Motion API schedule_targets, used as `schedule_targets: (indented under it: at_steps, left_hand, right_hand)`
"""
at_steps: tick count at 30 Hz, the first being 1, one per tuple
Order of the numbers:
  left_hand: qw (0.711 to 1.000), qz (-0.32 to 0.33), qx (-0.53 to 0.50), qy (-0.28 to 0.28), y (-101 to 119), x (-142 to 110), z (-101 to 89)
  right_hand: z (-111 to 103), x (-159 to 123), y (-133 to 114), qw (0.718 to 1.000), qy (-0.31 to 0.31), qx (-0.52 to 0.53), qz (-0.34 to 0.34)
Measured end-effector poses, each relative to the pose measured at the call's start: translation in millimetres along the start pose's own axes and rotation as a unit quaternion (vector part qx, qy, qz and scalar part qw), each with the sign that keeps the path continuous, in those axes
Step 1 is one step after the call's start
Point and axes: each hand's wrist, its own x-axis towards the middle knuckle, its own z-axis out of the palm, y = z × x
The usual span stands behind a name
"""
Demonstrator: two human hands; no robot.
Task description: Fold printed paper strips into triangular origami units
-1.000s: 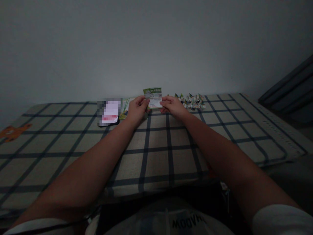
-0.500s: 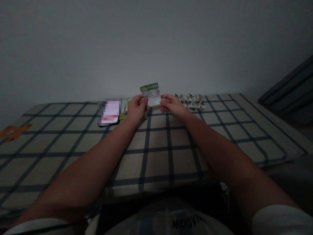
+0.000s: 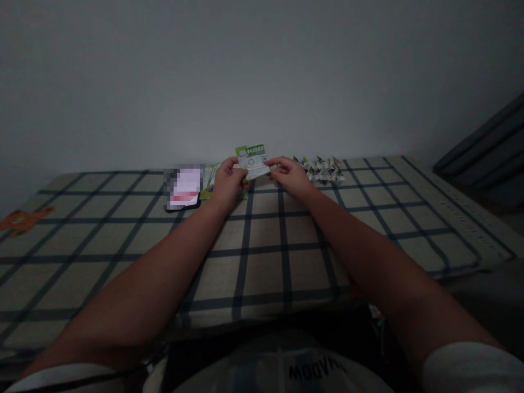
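Note:
A green and white printed paper is held up between my two hands near the far side of the table. My left hand pinches its left edge with thumb and fingers. On the other side, my right hand grips the lower right edge. The bottom part of the paper bends up towards me, making a crease across it. Behind and left of my left hand lie more green and white papers, partly covered by the hand. Small folded paper pieces stand in rows just right of my right hand.
A phone with a lit, blurred screen lies left of the papers. The table has a checked cloth with an orange animal figure at the far left. A pale wall rises directly behind the table.
The paper first tilted and rose slightly to the left, then came down a little. Its flat lower part is now bent up between my fingers. Both hands stay nearly in place.

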Motion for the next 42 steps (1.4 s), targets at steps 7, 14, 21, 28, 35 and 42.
schedule_targets:
  at_steps: [7,14,21,28,35,42]
  left_hand:
    - [0.999,0.005,-0.028,-0.042,-2.6,-1.1,-2.7]
    - [0.995,0.061,0.035,-0.073,-4.0,-2.1,-0.5]
    - [0.992,0.070,0.059,-0.084,-8.5,-0.2,-0.1]
    - [0.987,0.053,0.099,-0.114,-7.0,-2.6,-2.6]
    - [0.989,0.058,0.093,-0.097,-1.8,-5.6,-0.7]
    - [0.991,0.067,0.089,-0.070,-5.0,-2.1,-0.5]
  right_hand:
    - [2.9,-0.4,-3.9,0.999,0.014,0.020,0.037]
    - [0.8,2.0,-2.2,0.999,0.023,0.023,0.039]
    - [1.5,4.4,-1.4,0.992,0.037,0.086,0.088]
    - [-1.7,5.7,-0.8,0.996,0.021,0.054,0.073]
    - [-1.6,5.4,0.7,0.999,0.034,0.007,0.035]
    - [-0.5,3.4,-1.8,0.999,0.029,0.001,0.016]
